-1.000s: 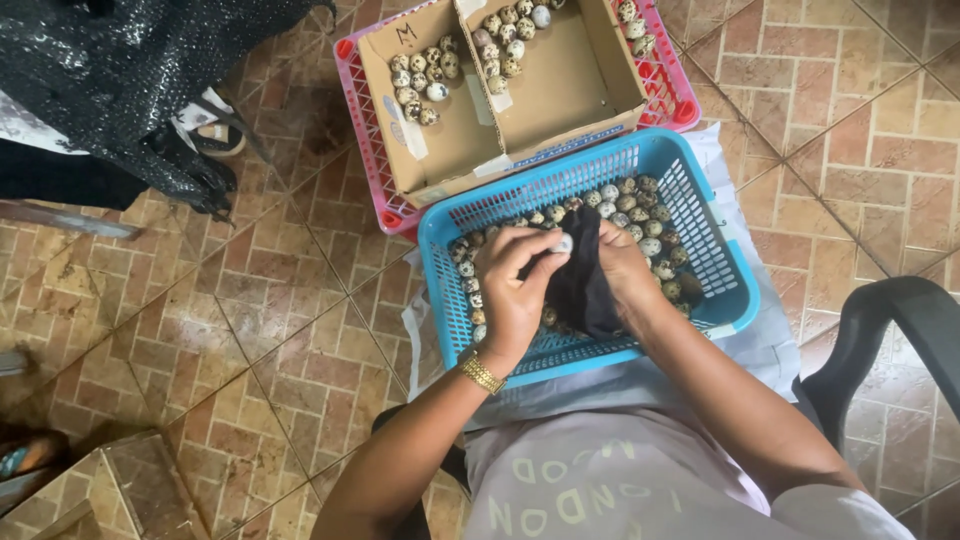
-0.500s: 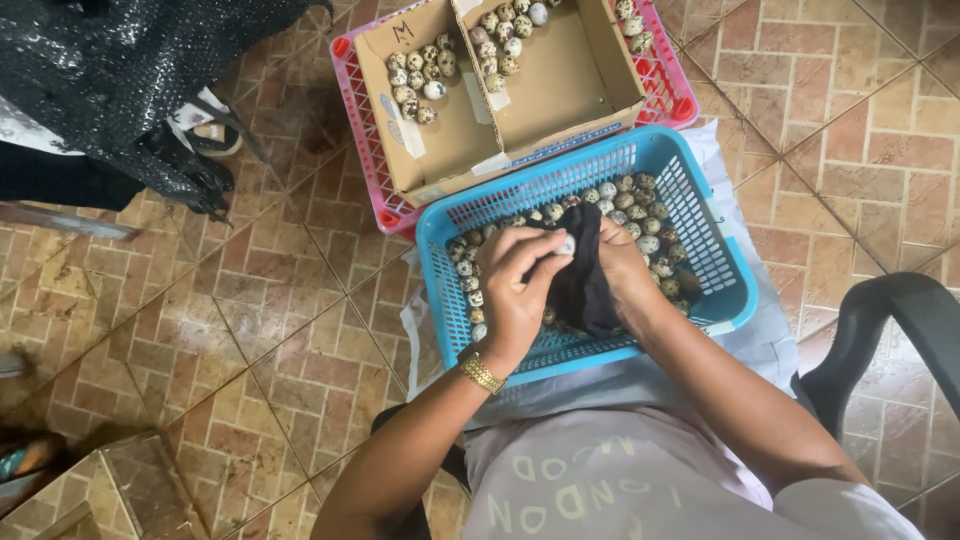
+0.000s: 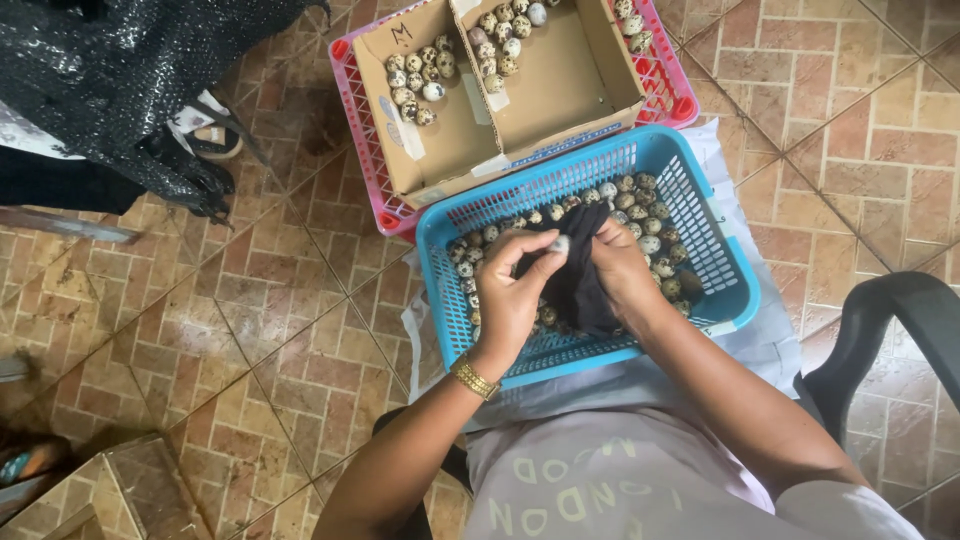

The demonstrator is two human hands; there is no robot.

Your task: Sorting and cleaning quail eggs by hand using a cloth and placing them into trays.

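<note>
Tiled floor (image 3: 250, 330), head view: blue basket (image 3: 730, 300) of speckled eggs on lap. Left hand (image 3: 515, 295) pinches one small egg (image 3: 560, 244) over the basket; right hand (image 3: 620, 270) clamps dark cloth (image 3: 575, 285). Cardboard box (image 3: 560, 100) beyond.

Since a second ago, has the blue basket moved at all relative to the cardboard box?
No. The blue basket keeps its place against the cardboard box, its far rim just under the box's near edge.
</note>
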